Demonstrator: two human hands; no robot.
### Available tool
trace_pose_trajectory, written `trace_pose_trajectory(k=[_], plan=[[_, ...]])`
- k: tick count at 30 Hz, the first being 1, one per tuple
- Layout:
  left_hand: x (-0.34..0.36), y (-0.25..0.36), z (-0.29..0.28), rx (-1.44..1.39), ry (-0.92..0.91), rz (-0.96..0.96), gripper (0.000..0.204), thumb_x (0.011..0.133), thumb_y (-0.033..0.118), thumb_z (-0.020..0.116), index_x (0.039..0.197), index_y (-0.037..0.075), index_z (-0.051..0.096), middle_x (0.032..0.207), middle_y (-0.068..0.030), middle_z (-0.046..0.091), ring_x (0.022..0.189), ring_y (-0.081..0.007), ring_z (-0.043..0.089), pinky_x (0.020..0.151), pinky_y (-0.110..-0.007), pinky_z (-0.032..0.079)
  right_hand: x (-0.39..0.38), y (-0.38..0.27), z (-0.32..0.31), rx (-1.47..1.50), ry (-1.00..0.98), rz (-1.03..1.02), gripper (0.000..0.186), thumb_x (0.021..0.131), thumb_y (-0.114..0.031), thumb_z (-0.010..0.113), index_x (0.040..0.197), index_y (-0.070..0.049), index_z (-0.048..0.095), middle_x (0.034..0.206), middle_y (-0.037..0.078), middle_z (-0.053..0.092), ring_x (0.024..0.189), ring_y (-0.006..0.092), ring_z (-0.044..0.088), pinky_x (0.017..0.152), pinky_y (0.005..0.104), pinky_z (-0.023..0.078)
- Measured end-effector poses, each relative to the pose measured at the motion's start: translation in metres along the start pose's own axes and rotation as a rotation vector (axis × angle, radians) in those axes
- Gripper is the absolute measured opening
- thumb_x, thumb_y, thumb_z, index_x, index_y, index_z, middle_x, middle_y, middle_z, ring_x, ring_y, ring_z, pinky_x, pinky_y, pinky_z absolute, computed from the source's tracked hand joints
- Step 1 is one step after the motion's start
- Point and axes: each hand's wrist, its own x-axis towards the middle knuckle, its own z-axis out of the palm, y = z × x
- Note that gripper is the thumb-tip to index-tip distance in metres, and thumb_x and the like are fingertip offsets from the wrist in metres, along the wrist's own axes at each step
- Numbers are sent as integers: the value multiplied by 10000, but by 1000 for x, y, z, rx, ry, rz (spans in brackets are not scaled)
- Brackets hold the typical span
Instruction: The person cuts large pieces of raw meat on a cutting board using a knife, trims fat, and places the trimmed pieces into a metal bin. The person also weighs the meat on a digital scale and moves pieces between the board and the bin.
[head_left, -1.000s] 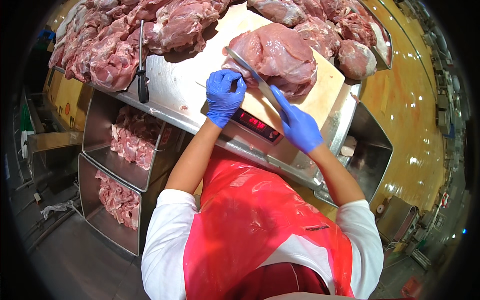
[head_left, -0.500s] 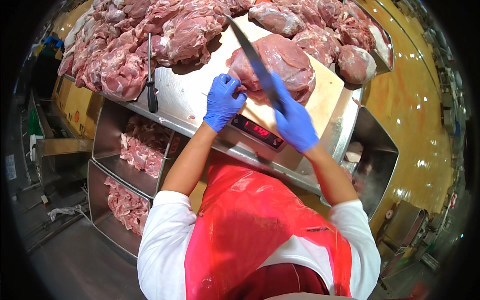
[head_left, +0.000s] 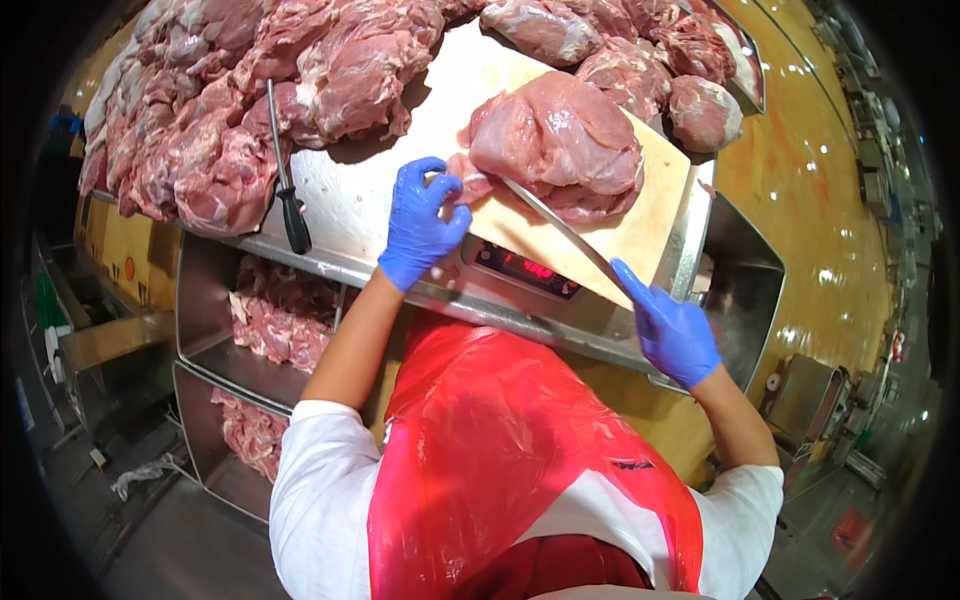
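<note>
My left hand (head_left: 419,222), in a blue glove, grips a small flap of meat (head_left: 468,178) at the left side of a large raw cut of pink meat (head_left: 555,145). That cut lies on a cream cutting board (head_left: 652,240). My gloved right hand (head_left: 672,328) is closed on a long knife (head_left: 560,228); its blade angles up-left, with the tip at the lower-left part of the large cut, beside the flap. Under the board's lower edge sits a scale with a red display (head_left: 515,268), its digits partly blurred.
Heaped raw meat (head_left: 225,170) and more cuts (head_left: 700,115) cover the back of the steel table (head_left: 350,195). A black-handled sharpening rod (head_left: 293,220) lies left of the board. Steel bins of meat pieces (head_left: 195,330) hang below at left; another bin (head_left: 755,300) is at right.
My right hand and knife have moved down and right, the blade lowering onto the meat. My left hand has shifted left, pulling a flap of meat away from the large cut's left side.
</note>
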Motion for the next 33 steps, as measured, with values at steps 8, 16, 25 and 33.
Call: trace_pose_trajectory(k=[8, 16, 25, 33], plan=[[11, -22, 5, 16, -155, 99, 209, 671, 137, 727, 801, 72, 576, 958, -130, 578, 901, -329, 542, 801, -459, 439, 163, -85, 46, 257, 377, -37, 782, 867, -56, 528, 1558, -272, 231, 866, 219, 626, 710, 423, 632, 619, 509, 509], [62, -68, -6, -174, -66, -173, 146, 758, 35, 720, 821, 54, 589, 811, -46, 564, 687, -160, 538, 649, -291, 465, -32, -9, -1, 139, -175, 213, 778, 872, -27, 523, 1545, -325, 271, 880, 235, 648, 746, 420, 635, 673, 497, 506], [0, -97, -254, 316, 831, -316, 126, 835, 21, 677, 954, -13, 649, 871, -74, 678, 788, -129, 631, 794, -269, 516, -43, 24, 64, 1046, 494, 317, 669, 971, -41, 512, 1570, -108, 222, 703, -37, 506, 590, 42, 406, 538, 217, 384], [-100, -99, -173, 558, -145, -706, 635, 818, 378, 757, 1290, -12, 590, 1281, -245, 604, 1205, -369, 565, 1037, -431, 427, -11, 38, 61, 1411, 732, 392, 718, 959, -22, 518, 1580, -188, 198, 752, 4, 586, 507, 40, 455, 423, 210, 386]])
